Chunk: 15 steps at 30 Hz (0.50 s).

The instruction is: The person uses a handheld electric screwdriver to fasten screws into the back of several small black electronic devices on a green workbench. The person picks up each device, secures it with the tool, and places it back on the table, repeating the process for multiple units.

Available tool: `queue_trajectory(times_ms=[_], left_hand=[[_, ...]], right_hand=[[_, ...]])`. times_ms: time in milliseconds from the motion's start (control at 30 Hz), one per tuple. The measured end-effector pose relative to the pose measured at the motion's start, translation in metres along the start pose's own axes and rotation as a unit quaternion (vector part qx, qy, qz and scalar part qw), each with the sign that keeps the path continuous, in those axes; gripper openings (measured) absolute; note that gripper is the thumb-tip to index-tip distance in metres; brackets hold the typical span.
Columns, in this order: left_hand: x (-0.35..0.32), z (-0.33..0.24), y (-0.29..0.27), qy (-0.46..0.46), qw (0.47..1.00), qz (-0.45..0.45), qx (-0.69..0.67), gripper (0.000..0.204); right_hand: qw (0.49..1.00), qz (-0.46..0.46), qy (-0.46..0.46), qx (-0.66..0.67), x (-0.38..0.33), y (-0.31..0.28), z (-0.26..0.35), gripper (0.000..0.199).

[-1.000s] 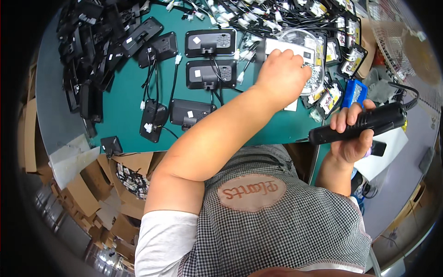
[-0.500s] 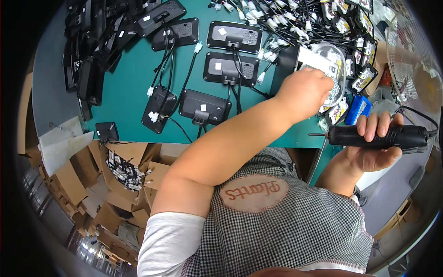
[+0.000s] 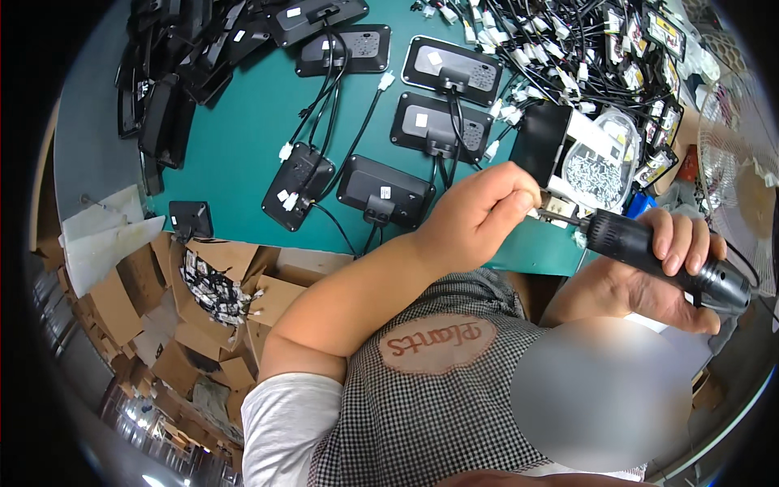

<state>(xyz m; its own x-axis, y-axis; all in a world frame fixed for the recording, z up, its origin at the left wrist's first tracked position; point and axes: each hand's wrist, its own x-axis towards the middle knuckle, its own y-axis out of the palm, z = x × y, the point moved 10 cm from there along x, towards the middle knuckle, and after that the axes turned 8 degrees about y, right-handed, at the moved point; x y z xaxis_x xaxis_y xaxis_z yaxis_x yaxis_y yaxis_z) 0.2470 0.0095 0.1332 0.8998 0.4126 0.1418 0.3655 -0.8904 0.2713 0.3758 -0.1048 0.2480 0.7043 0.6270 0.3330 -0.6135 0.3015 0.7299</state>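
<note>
Black and cylindrical, the electric screwdriver (image 3: 661, 258) sits at four o'clock, the right hand (image 3: 649, 272) wrapped fully around it. Left hand (image 3: 479, 213) is pinched shut at its bit tip; what it pinches is hidden. Beyond, on the green table (image 3: 243, 138), three black wired modules (image 3: 383, 191) lie nearest, toward twelve o'clock.
</note>
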Motion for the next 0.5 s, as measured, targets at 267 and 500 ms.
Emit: queue_trajectory(times_ms=[267,500], left_hand=[[-0.023,-0.004,-0.043,0.052,0.997,-0.036,0.049,0.008],[-0.030,-0.011,-0.054,0.076,0.986,-0.034,0.142,0.008]], right_hand=[[0.997,-0.002,0.052,0.049,0.003,0.002,-0.057,0.065],[0.996,0.018,0.078,0.039,0.009,0.006,-0.081,0.066]])
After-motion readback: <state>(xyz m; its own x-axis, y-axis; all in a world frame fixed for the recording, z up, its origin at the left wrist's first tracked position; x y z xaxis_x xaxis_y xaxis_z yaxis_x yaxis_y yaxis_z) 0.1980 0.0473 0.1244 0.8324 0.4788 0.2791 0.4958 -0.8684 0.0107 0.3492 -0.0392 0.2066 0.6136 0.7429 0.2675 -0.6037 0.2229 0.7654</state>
